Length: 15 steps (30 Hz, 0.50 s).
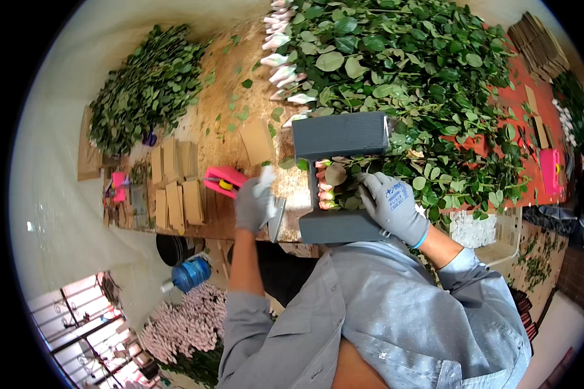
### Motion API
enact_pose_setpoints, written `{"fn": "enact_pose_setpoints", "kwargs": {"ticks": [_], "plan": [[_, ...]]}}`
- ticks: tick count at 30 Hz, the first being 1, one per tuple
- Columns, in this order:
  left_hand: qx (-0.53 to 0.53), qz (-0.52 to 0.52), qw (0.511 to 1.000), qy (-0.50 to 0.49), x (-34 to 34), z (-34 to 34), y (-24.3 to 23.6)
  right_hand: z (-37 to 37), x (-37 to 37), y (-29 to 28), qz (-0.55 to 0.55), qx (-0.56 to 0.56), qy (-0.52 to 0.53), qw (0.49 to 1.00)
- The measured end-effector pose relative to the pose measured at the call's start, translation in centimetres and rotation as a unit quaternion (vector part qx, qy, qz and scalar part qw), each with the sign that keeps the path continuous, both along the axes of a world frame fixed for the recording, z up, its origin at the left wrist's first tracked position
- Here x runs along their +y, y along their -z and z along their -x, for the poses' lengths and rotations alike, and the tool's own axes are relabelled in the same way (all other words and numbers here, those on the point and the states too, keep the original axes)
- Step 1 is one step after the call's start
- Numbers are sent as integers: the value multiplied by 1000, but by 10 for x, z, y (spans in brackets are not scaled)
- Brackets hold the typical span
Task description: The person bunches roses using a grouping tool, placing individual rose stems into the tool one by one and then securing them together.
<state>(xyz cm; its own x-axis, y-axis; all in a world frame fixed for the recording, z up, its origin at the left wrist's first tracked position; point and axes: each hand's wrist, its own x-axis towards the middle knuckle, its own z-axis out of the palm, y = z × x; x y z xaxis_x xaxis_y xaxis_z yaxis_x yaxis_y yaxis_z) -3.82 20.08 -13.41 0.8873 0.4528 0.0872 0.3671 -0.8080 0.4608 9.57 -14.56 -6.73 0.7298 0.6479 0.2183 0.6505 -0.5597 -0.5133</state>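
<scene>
- Centrally, pink roses (326, 195) lie on the tabletop (224, 149), between the twelve- and six-o'clock blocks of a grey holder (340, 137).
- Right hand (396, 202), gloved, at three o'clock: fingers bent over the leafy stems; I cannot tell whether its grip closes.
- Left hand (253, 204), between eight and nine: blurred, grip unreadable, beside a pink tool (222, 176).
- Cardboard pieces (193, 201): nine o'clock, farther out.
- Leafy stem pile (402, 65): one o'clock.
</scene>
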Motion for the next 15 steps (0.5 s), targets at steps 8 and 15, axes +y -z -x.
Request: {"fn": "enact_pose_setpoints", "kwargs": {"ticks": [8,15], "plan": [[-40,33,959,-279,44,212,-94,49,24,-36,-188,26,-245,951],[164,7,911,-379,55,291,-15,116,-6,3,-157,-21,-393,906]]}}
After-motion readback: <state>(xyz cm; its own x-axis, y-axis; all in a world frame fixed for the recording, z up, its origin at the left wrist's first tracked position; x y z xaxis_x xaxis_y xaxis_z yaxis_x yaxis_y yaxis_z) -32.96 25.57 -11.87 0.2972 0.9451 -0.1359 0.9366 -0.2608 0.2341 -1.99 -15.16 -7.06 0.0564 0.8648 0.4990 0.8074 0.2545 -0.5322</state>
